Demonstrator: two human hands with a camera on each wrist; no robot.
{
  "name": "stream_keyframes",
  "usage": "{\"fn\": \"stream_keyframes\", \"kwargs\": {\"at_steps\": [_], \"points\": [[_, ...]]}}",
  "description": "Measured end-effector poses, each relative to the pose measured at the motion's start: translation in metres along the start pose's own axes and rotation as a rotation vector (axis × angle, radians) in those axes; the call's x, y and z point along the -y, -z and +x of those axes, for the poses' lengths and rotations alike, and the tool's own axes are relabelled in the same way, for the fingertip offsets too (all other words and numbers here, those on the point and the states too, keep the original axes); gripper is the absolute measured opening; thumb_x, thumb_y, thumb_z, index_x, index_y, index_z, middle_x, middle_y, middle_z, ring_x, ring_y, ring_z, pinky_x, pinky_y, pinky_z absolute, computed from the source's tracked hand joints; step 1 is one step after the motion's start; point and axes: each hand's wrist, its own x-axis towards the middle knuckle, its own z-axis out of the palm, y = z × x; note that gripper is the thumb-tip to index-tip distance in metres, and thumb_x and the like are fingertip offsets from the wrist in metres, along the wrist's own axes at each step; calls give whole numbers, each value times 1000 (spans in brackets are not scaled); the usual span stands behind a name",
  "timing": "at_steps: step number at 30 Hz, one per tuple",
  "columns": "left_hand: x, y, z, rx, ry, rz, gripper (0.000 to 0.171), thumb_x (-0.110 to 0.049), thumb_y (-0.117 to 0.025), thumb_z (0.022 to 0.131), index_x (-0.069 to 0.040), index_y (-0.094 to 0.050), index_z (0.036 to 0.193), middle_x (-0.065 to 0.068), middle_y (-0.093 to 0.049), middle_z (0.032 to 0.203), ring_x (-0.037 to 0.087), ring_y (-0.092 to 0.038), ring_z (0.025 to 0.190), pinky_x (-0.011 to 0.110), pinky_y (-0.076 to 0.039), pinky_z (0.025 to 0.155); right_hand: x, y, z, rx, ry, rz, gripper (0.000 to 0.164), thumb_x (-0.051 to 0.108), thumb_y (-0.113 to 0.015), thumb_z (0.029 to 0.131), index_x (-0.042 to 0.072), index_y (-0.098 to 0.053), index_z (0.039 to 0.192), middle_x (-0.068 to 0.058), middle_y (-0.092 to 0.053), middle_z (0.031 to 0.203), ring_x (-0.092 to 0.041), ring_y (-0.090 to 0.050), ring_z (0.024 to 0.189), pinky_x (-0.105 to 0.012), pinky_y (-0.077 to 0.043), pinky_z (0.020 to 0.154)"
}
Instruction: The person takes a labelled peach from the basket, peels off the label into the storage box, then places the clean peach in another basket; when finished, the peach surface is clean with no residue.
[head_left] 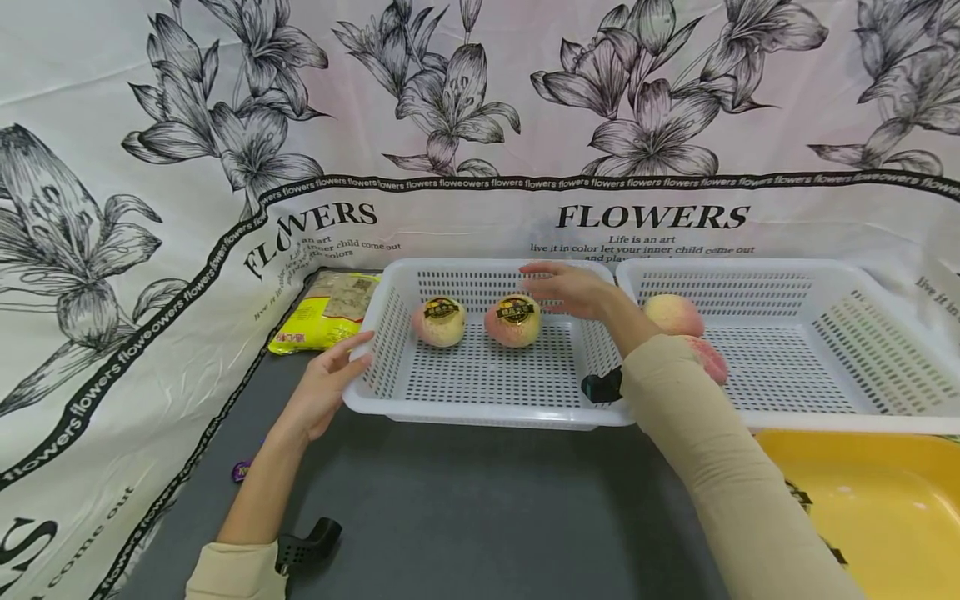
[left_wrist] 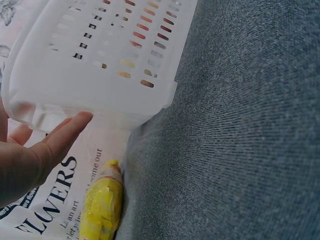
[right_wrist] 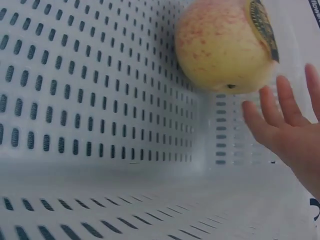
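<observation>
A white perforated plastic basket (head_left: 480, 417) stands in the middle of the head view. Two peaches with dark-and-gold labels lie in it: the left peach (head_left: 438, 331) and the right peach (head_left: 512, 332). My left hand (head_left: 322, 387) holds the basket's left rim near the front corner; in the left wrist view, fingers (left_wrist: 67, 132) reach beneath the rim. Over the basket's back right part is my right hand (head_left: 570, 290), its fingers spread and fairly straight. The right wrist view shows it close beside the peach (right_wrist: 225, 50); whether they touch is unclear.
A second white basket (head_left: 832, 417) adjoins on the right, holding a yellowish peach (head_left: 675, 315) and a redder one (head_left: 708, 360) partly behind my sleeve. A yellow tray (head_left: 892, 517) is front right. Behind the left hand lie a yellow packet (head_left: 326, 312) and a small purple item (head_left: 241, 472).
</observation>
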Motion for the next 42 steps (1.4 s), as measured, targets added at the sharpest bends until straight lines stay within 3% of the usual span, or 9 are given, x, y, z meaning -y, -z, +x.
{"fn": "stream_keyframes", "kwargs": {"at_steps": [9,16,26,33,42], "points": [[1,0,2,-2,-8,-2,52,-19,-51,101,-10,-33,149,14,-30,150,36,-45,121,28,-52,80,-5,-6,3,114,-104,-150,71,12,-66,91,15,-27,151,-16,-13,155,-35,-19,139,-55,-34,101],[0,0,3,-11,4,-10,52,-19,-52,100,-10,-34,148,13,-30,150,35,-46,118,28,-52,79,-8,-12,4,176,-144,-281,79,1,-67,87,16,-23,151,-17,-18,152,-36,-30,132,-53,-41,96],[-1,0,2,-10,9,-15,52,-18,-52,100,-10,-34,149,14,-31,150,34,-46,118,28,-52,79,-11,-16,7,90,-134,-332,83,-5,-73,80,19,-30,148,-19,-28,143,-36,-37,125,-49,-47,90],[2,1,3,-5,4,-18,53,-17,-52,100,-9,-33,149,15,-31,150,33,-45,120,27,-52,79,5,-16,-6,96,-22,-296,79,-7,-70,82,16,-32,147,-21,-35,138,-37,-44,119,-50,-48,89],[0,1,2,2,-6,-16,53,-18,-51,100,-9,-32,149,14,-30,151,36,-43,121,27,-51,81,39,-21,-70,190,153,-303,85,0,-77,77,17,-32,148,-16,-34,140,-35,-48,113,-45,-50,85]]}}
